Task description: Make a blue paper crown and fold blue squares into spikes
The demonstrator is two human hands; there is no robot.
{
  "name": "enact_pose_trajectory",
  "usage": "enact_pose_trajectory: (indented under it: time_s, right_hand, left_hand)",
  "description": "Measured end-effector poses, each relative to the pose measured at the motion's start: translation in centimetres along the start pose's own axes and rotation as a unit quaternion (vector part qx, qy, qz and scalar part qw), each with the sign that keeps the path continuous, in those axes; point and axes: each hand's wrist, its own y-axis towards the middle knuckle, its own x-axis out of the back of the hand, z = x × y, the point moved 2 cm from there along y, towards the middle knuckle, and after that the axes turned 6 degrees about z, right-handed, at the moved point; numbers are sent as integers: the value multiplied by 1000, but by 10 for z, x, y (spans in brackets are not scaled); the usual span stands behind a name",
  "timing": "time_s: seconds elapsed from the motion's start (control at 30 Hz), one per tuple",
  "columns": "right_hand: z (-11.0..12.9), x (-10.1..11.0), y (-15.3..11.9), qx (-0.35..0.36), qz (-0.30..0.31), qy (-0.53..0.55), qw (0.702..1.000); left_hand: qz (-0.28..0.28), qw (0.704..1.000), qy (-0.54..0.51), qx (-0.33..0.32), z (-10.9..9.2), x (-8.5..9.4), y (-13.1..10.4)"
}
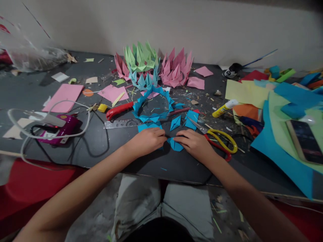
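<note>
A small blue folded paper (176,145) lies on the dark table in front of me, between my hands. My right hand (193,143) has its fingertips closed on the paper's upper right part. My left hand (147,142) is closed at the paper's left tip, its fingertips pressed together; the exact grip is partly hidden. Under and behind my left hand lies a flat blue paper sheet (148,126). Just beyond my fingers sit a blue folded diamond (175,123) and a blue square piece (191,119). A ring of blue folded paper units (137,109) stands behind them.
Scissors (222,136) with yellow and red handles lie beside my right hand. A metal ruler (121,124) and a red-handled cutter (119,110) lie left. Further out are a glue stick (224,108), a phone (306,141), a purple device (60,131) with cables, and pink paper crowns (176,70).
</note>
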Motion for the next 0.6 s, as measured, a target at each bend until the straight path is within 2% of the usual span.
enact_pose_trajectory:
  time_s: [0.2, 0.37, 0.6]
  right_hand:
    - [0, 0, 1, -12, 19, 5, 1000]
    - [-3, -1, 1, -20, 32, 1, 999]
    - [1, 4, 0, -51, 41, -18, 998]
  left_hand:
    - [-20, 998, 26, 48, -20, 4, -3]
    - [-38, 997, -16, 69, -41, -8, -2]
    - [-25, 991, -60, 118, -46, -12, -7]
